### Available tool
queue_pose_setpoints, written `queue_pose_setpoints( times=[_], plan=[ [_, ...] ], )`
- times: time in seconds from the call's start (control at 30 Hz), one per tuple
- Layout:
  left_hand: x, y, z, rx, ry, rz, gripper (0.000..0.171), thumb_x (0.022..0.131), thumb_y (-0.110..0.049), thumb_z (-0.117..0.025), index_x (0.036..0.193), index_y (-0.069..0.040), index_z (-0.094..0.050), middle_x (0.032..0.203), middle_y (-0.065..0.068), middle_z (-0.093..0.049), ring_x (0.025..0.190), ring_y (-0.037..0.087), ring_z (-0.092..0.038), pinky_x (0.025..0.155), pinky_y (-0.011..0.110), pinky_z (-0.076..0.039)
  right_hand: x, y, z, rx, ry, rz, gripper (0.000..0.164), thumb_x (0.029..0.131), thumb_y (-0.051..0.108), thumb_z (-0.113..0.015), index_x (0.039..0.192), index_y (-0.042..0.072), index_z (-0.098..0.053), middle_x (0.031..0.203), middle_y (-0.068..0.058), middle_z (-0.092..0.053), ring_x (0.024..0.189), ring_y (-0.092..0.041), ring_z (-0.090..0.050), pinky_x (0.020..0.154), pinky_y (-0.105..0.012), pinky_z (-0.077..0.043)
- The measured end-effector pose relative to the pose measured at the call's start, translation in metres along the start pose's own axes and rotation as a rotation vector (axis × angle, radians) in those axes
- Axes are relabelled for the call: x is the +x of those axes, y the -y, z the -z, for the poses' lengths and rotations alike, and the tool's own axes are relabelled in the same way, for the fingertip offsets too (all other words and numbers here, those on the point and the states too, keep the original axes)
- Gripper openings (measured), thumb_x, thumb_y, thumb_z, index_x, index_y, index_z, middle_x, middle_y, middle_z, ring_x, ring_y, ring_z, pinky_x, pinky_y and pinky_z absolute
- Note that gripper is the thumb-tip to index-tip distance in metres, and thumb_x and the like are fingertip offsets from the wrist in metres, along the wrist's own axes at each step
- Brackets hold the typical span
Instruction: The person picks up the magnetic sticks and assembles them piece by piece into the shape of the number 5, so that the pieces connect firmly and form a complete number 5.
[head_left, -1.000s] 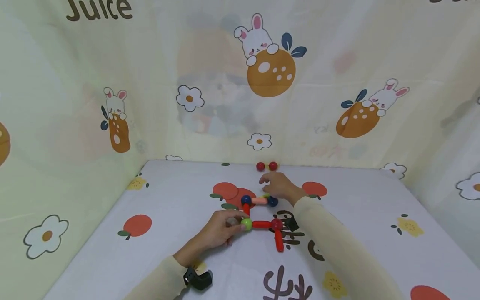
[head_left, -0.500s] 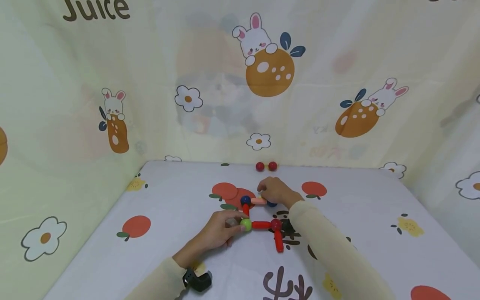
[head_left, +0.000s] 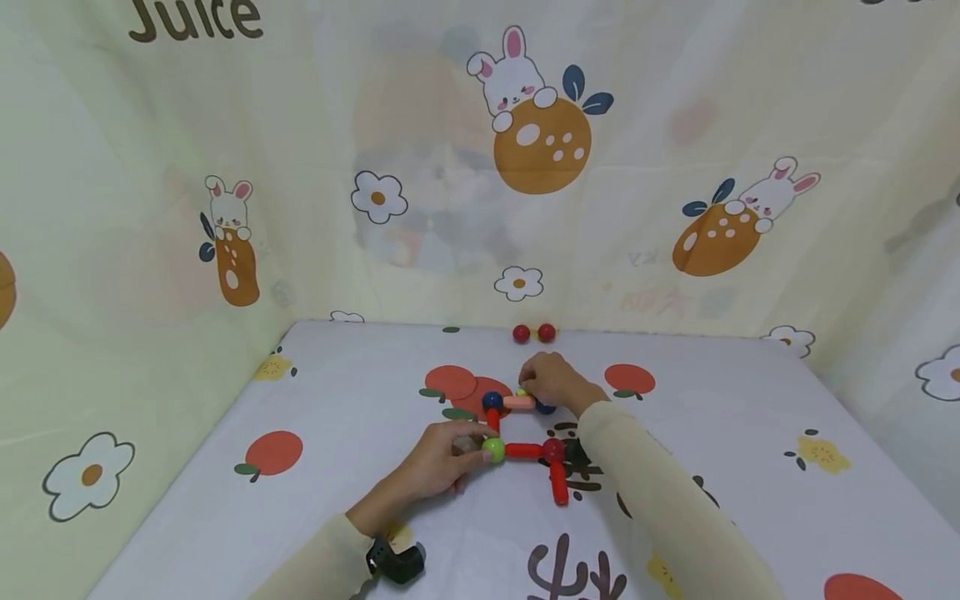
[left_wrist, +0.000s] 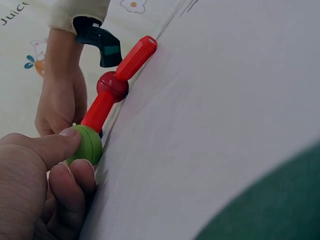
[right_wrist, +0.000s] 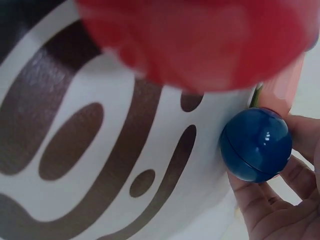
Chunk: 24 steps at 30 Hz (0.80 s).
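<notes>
In the head view, my left hand [head_left: 435,458] pinches a green ball [head_left: 492,451] between thumb and fingers. A red rod [head_left: 523,451] joins it to a red ball [head_left: 552,450], from which a second red rod [head_left: 558,483] points towards me. Another red rod [head_left: 492,420] runs back to a dark blue ball [head_left: 492,402]. From there a pink rod [head_left: 518,402] leads to a second blue ball [right_wrist: 256,145], partly covered by my right hand [head_left: 557,381]. The right fingertips pinch a small yellow-green piece [head_left: 522,392], mostly hidden, just behind the pink rod.
Two red balls [head_left: 534,333] stand side by side at the table's back edge. The white tablecloth [head_left: 345,383] carries printed fruit and flowers. A patterned curtain [head_left: 435,125] closes off the back and sides.
My right hand has come down from above the pink rod, and its fingertips have closed on the yellow-green piece. The left hand keeps its pinch on the green ball.
</notes>
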<state>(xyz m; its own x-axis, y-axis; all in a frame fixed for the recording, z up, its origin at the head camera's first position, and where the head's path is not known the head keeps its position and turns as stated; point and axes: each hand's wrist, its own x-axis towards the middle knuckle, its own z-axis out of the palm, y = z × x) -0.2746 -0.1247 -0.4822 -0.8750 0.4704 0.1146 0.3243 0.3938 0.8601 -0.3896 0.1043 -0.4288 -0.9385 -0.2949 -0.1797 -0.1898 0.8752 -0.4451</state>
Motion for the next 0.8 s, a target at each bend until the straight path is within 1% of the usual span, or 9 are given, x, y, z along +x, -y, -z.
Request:
queue_pose_setpoints(
  times=[0.23,0.57,0.8],
  plan=[
    [-0.0002,0.0002,0.0003,0.005,0.005,-0.011,0.029,0.096,-0.021,-0.072,0.125,-0.023,-0.070,0.103,-0.003,-0.065,0.042,0.018,-0.057,0.042,0.024,-0.049,-0.0011,-0.0020,0.0003,0.027,-0.031,-0.021,0.018,0.098,0.012,-0.063,0.109,0.007,-0.076,0.105,-0.008,-0.066,0.097,-0.025,-0.057,0.086,-0.038,-0.055],
    [-0.0010,-0.0017,0.0024,0.012,0.002,-0.028,0.030,0.096,-0.022,-0.072,0.126,-0.021,-0.070,0.104,-0.003,-0.065,0.042,0.018,-0.057,0.042,0.023,-0.048,-0.0001,-0.0056,0.0020,0.047,-0.057,-0.059,0.023,0.097,0.013,-0.065,0.114,0.004,-0.076,0.110,-0.011,-0.068,0.093,-0.024,-0.060,0.082,-0.036,-0.057],
    [-0.0015,-0.0032,0.0021,0.014,0.007,-0.015,0.033,0.097,-0.021,-0.071,0.129,-0.017,-0.069,0.105,-0.003,-0.065,0.043,0.017,-0.057,0.043,0.022,-0.047,0.0004,-0.0086,0.0033,0.068,-0.064,-0.050,0.023,0.097,0.013,-0.063,0.115,0.003,-0.075,0.110,-0.011,-0.067,0.094,-0.025,-0.060,0.083,-0.037,-0.056]
  ],
)
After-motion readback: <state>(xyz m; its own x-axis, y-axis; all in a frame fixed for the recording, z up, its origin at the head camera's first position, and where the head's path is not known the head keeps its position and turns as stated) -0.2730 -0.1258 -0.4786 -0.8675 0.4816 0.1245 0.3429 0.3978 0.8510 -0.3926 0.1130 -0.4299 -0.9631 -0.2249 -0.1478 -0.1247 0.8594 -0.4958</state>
